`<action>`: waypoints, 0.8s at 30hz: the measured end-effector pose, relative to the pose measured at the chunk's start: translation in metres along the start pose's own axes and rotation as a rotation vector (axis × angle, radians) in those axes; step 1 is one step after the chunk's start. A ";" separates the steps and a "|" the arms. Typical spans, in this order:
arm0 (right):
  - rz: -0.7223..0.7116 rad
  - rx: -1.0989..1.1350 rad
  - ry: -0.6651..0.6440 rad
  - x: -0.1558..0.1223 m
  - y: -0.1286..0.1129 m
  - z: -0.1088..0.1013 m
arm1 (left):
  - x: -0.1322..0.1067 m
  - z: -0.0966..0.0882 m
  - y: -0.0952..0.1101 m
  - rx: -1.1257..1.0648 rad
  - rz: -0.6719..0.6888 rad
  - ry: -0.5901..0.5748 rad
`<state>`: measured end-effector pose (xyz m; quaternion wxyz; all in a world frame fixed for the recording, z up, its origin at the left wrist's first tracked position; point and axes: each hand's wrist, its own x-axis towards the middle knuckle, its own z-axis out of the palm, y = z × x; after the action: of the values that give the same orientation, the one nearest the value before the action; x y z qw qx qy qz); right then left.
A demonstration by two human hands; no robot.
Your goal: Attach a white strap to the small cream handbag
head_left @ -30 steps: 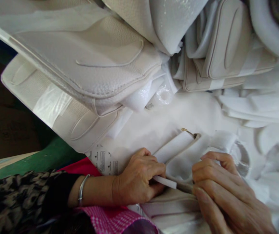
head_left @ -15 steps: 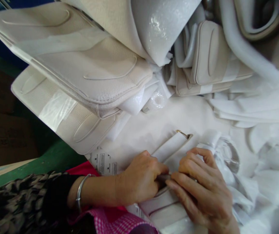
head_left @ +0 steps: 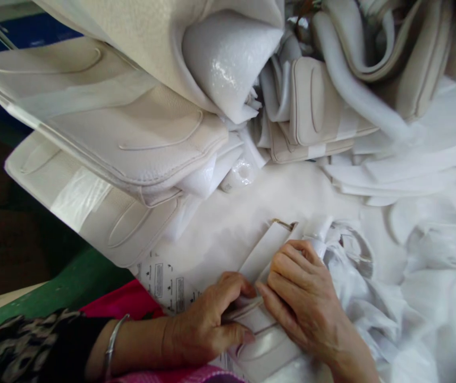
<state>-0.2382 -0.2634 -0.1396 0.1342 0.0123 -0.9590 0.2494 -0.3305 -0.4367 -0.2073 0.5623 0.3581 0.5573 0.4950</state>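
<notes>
My left hand (head_left: 208, 332) curls shut on the cream bag (head_left: 266, 354); my right hand (head_left: 303, 303) presses half-open on top. It looks light and soft; I'd grip its edge.

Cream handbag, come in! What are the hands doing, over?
Left hand curled over the cream leather handbag. Right hand flat on it, fingers spread. White foam wrap bunched beside the right hand, printed sheet by the left.

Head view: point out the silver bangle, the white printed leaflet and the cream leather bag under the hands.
Silver bangle (head_left: 110, 348), head view, band.
White printed leaflet (head_left: 168, 284), head view, diagrams.
Cream leather bag (head_left: 268, 351), head view, front panel.
</notes>
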 end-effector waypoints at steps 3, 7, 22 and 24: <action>0.000 0.002 0.018 0.002 -0.001 0.001 | 0.003 -0.014 0.009 0.025 0.053 -0.035; -0.007 -0.015 0.018 0.001 -0.003 0.002 | 0.027 -0.027 0.024 0.229 0.148 0.211; -0.013 -0.039 0.126 0.003 0.000 0.008 | 0.074 -0.005 0.011 0.148 0.214 0.143; 0.000 -0.068 0.108 0.003 0.000 0.009 | 0.077 -0.010 -0.002 0.152 0.229 0.159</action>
<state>-0.2434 -0.2673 -0.1462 0.1863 -0.0057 -0.9582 0.2171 -0.3484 -0.3653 -0.2308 0.4276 0.4204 0.5915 0.5390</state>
